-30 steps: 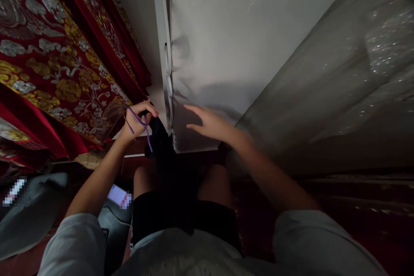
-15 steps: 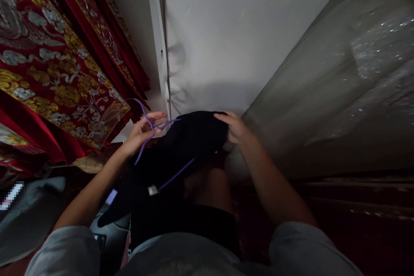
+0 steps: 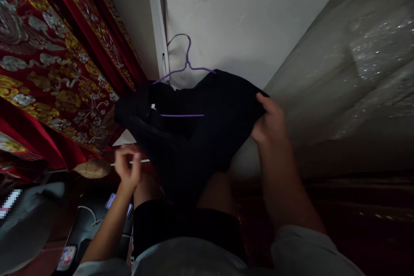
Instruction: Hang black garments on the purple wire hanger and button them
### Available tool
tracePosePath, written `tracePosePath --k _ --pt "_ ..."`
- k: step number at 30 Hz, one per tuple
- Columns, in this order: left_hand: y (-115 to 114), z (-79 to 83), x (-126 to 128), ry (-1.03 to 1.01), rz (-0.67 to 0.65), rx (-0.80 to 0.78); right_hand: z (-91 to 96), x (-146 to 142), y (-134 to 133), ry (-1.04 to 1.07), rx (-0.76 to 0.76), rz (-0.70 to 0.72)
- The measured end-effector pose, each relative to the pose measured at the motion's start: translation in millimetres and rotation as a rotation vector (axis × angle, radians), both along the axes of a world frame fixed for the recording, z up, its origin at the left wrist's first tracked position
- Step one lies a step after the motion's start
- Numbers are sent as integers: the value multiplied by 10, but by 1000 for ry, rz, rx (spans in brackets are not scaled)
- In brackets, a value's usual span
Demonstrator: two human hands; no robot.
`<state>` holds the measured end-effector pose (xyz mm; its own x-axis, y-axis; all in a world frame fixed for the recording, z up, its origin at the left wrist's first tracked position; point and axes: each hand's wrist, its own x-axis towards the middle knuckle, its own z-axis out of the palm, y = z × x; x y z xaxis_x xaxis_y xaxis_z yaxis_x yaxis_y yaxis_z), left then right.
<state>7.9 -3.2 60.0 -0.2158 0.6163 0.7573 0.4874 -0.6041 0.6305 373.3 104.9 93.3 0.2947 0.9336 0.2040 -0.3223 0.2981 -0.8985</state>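
Observation:
A black garment (image 3: 190, 133) hangs on a purple wire hanger (image 3: 186, 62), held up in front of a white wall. My right hand (image 3: 270, 123) grips the garment's right shoulder with the fingers wrapped over the cloth. Lower down at the left, my left hand (image 3: 127, 166) is apart from the garment; its fingers look loosely curled and are smeared by motion. The hanger's hook rises above the cloth near a white vertical frame (image 3: 155, 21). My bare knees and black shorts (image 3: 181, 220) show below the garment.
A red cloth with gold and silver embroidery (image 3: 54, 64) hangs at the left. A shiny grey covered surface (image 3: 349, 77) slopes along the right. On the floor at lower left lie a phone (image 3: 111, 200), a cable and a grey bundle (image 3: 29, 220).
The garment and hanger have been lifted up and spread out by my right hand. My left hand has let go of the hanger and dropped down to the left.

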Motion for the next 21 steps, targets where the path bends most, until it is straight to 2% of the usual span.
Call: tracePosePath --k 2,4,7,10,12,14,15,17,18,20,21 --pt "-19 12 216 251 -248 -224 12 -214 -34 50 -6 -22" --pt "32 -19 390 416 -386 -450 -21 -351 -88 10 -9 -8" --pt "150 -141 536 569 -360 -644 -145 -391 -172 -61 -23 6" --pt "180 -274 605 621 -337 -736 -313 -328 -205 9 -96 10" --pt "131 -341 667 559 -433 -755 -441 -300 -190 54 -139 8" --pt "52 -404 762 410 -564 -788 -590 -320 -182 65 -145 -41" --pt "11 -439 820 298 -629 -826 -675 -354 -198 54 -141 -102" --pt "-61 -511 939 55 -727 -906 -864 -470 -298 1 -126 -314" --pt "-88 -543 991 -34 -735 -923 -963 -550 -385 -35 -119 -445" --pt "-128 -585 1064 -74 -679 -879 -1157 -741 -613 -99 -95 -670" --pt "-141 -592 1081 -42 -626 -829 -1243 -842 -737 -129 -92 -685"
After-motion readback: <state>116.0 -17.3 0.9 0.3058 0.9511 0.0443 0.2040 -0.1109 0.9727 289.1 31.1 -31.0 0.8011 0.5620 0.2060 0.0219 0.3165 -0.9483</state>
